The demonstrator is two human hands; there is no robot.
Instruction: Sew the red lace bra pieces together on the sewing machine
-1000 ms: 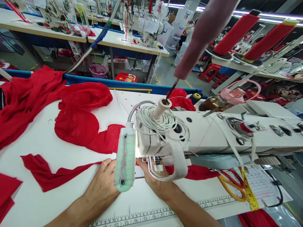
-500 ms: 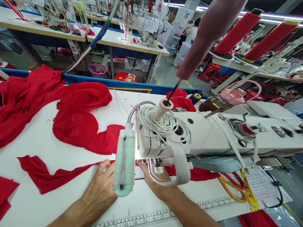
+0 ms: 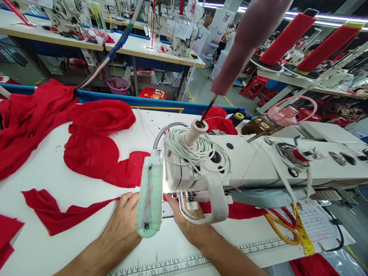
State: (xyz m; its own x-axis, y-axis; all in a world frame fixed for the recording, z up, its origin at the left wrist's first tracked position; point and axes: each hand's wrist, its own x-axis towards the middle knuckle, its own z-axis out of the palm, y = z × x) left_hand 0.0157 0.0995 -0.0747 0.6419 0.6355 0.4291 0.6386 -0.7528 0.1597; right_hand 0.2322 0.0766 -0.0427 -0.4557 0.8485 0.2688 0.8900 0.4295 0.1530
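Observation:
A long red fabric strip [image 3: 71, 216] lies across the table and runs under the fingers of my left hand [image 3: 123, 218]. Those fingers are closed on it, their tips partly hidden by the pale green lamp [image 3: 149, 199]. On the other side of the lamp, my right hand [image 3: 186, 224] is at the needle area of the white sewing machine [image 3: 250, 153]. Its thumb and fingers pinch the red fabric, half covered by the machine head and the curved white guard [image 3: 220, 203]. More of the red fabric [image 3: 244, 211] trails out to the right, below the machine arm.
Red cup-shaped pieces [image 3: 90, 153] and a red fabric heap [image 3: 37, 103] lie left and behind. Orange-handled scissors [image 3: 281, 230], a yellow tape measure [image 3: 304, 234] and a written sheet [image 3: 327, 222] are at right. A ruler scale [image 3: 172, 266] marks the front edge.
Both hands stay at the machine with only a very slight shift. The machine and lamp appear a little further left in view. The fabric strip's left end looks unmoved.

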